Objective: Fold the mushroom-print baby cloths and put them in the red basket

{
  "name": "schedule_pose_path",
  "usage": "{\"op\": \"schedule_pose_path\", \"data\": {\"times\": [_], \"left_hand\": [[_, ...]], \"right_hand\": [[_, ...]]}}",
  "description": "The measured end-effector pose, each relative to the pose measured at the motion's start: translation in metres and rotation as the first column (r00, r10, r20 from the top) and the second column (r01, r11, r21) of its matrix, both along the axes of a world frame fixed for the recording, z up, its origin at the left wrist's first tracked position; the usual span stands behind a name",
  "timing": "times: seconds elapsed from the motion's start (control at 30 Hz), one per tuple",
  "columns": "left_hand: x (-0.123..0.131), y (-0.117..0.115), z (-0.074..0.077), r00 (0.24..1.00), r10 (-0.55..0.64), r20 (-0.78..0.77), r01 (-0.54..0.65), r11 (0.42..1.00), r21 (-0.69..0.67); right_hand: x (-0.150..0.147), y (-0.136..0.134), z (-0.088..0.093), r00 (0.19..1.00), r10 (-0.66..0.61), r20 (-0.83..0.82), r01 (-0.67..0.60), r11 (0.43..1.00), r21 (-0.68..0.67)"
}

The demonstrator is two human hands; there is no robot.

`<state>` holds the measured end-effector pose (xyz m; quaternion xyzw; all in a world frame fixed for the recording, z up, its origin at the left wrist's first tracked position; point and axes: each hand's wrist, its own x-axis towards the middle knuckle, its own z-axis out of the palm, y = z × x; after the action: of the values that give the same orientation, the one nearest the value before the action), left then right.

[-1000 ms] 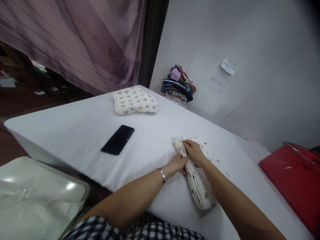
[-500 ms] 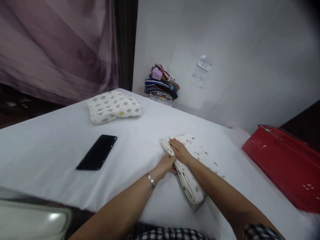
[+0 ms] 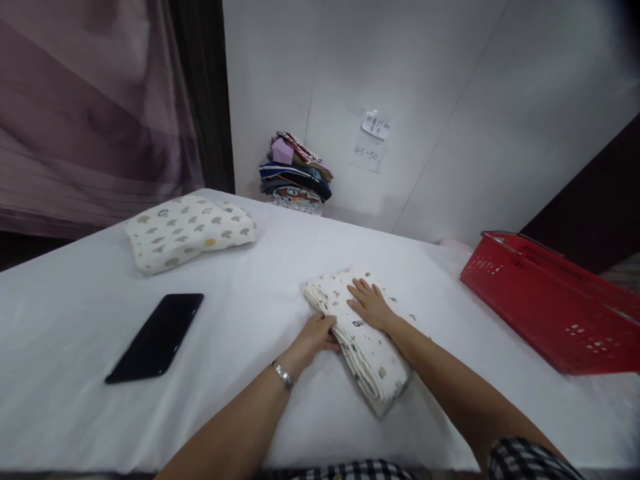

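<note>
A folded white cloth [image 3: 373, 360] with small printed shapes lies on the white table [image 3: 250, 280] in front of me. My left hand [image 3: 315, 337], a silver bracelet on its wrist, presses against the folded left edge of the cloth with its fingers curled. My right hand [image 3: 369, 304] lies flat on top of the cloth, fingers stretched out and spread.
A second folded patterned cloth [image 3: 187, 230] sits at the far left. A black phone [image 3: 155, 337] lies left of my hands. A red basket [image 3: 550, 303] stands at the right. A stack of coloured folded clothes [image 3: 295, 173] rests against the back wall under a paper note [image 3: 375, 125].
The view has swung to the right. My right hand has shifted from the cloth's folded edge onto its top and now lies flat. My left hand stays at the edge.
</note>
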<state>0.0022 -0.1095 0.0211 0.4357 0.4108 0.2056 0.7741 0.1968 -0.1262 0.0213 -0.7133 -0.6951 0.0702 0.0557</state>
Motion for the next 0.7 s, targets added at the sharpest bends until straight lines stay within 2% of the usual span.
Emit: {"op": "schedule_pose_path", "data": {"times": [0.07, 0.17, 0.3, 0.47, 0.53, 0.6, 0.63, 0.7], "left_hand": [[-0.001, -0.001, 0.003, 1.000, 0.003, -0.007, -0.003, 1.000, 0.000], [-0.002, -0.001, 0.005, 1.000, 0.005, -0.019, -0.005, 1.000, -0.002], [-0.003, -0.001, 0.004, 1.000, -0.014, -0.001, 0.014, 1.000, 0.003], [-0.002, 0.000, -0.001, 1.000, -0.006, -0.001, 0.006, 1.000, 0.019], [-0.002, -0.001, -0.001, 1.000, -0.008, 0.001, 0.008, 1.000, 0.018], [-0.002, -0.001, 0.000, 1.000, -0.010, 0.003, 0.010, 1.000, 0.013], [-0.002, -0.001, 0.000, 1.000, -0.011, 0.004, 0.011, 1.000, 0.011], [-0.003, -0.001, 0.001, 1.000, -0.013, 0.002, 0.013, 1.000, 0.010]], "right_hand": [[0.004, 0.000, -0.003, 1.000, -0.019, -0.008, 0.019, 0.999, -0.032], [0.008, 0.002, 0.002, 0.998, -0.002, -0.059, -0.001, 0.999, -0.048], [0.020, 0.002, 0.010, 0.999, -0.035, -0.023, 0.036, 0.999, 0.010], [0.031, 0.006, -0.003, 0.991, -0.128, -0.035, 0.127, 0.991, -0.044], [0.035, 0.008, -0.005, 0.988, -0.121, -0.101, 0.117, 0.992, -0.047], [0.042, 0.007, -0.003, 0.966, -0.108, -0.236, 0.103, 0.994, -0.034], [0.048, 0.005, -0.001, 0.938, -0.129, -0.322, 0.129, 0.991, -0.021], [0.061, -0.002, 0.004, 0.848, -0.242, -0.472, 0.265, 0.964, -0.018]]}}
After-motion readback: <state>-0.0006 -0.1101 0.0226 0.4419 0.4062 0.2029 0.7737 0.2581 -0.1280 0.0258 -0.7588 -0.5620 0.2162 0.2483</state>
